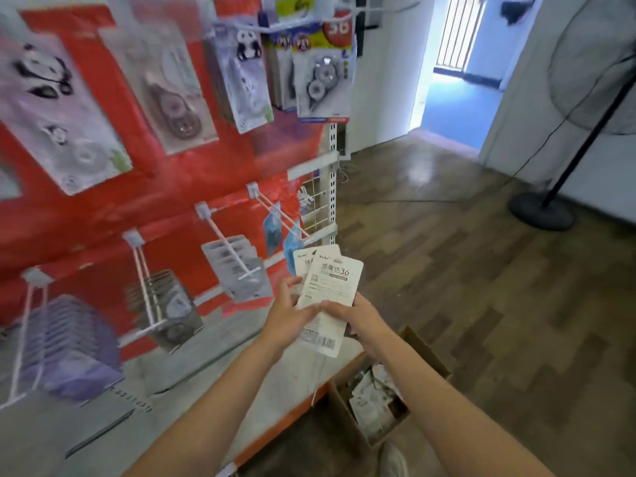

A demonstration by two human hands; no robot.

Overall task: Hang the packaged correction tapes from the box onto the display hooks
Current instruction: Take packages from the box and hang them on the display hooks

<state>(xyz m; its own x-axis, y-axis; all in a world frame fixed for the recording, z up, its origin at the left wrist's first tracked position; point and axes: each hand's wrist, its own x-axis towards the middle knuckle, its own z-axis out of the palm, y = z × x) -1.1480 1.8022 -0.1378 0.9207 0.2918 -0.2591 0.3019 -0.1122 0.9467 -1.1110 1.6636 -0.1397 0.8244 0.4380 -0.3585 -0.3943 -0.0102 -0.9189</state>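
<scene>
Both my hands are up in front of me, together on a small fan of white card packs, backs facing me, barcode at the bottom of the front one. My left hand grips the stack from the left, fingers curled round its edge. My right hand holds it from the right, thumb pressed across the front card. There are at least two or three cards; exact count unclear.

Below my right forearm, on the floor, is the open cardboard box with more white packs loose inside.

Just behind the cards is the red display board with white hooks. The nearest hook carries a couple of blue packets; the next one left holds a row of grey packs. Upper hooks carry panda-print and "36" packs, blurred.

A grey shelf ledge runs under the board. At the far right stands a fan on a wood-pattern floor.
</scene>
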